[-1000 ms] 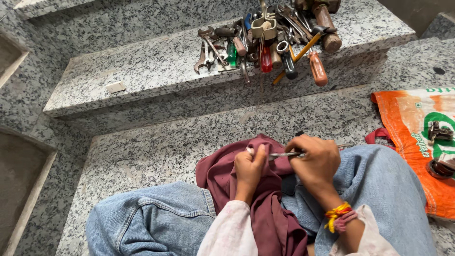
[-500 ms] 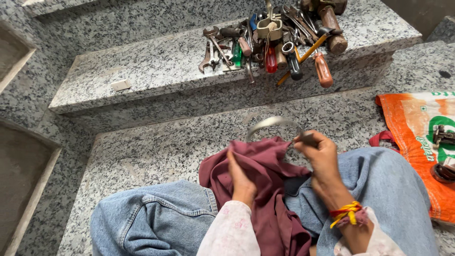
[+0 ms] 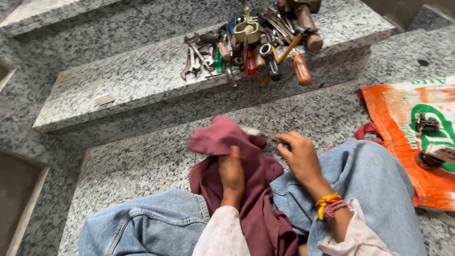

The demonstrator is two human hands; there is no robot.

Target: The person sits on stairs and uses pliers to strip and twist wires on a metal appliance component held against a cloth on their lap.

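Seated on granite steps, the left hand (image 3: pixel 231 173) bunches a maroon cloth (image 3: pixel 246 189) over the lap while the right hand (image 3: pixel 297 156) pinches a small, blurred metal tool (image 3: pixel 256 133) against it, apparently to wipe it; a heap of hand tools (image 3: pixel 256 42) sits on the step above.

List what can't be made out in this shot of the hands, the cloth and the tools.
- Head view: the tool in the right hand is motion-blurred and partly under the maroon cloth; its kind is unclear.
- The left hand has its fingers buried in the cloth.
- The tool pile is cut off by the top edge.
- The orange bag runs off the right edge.
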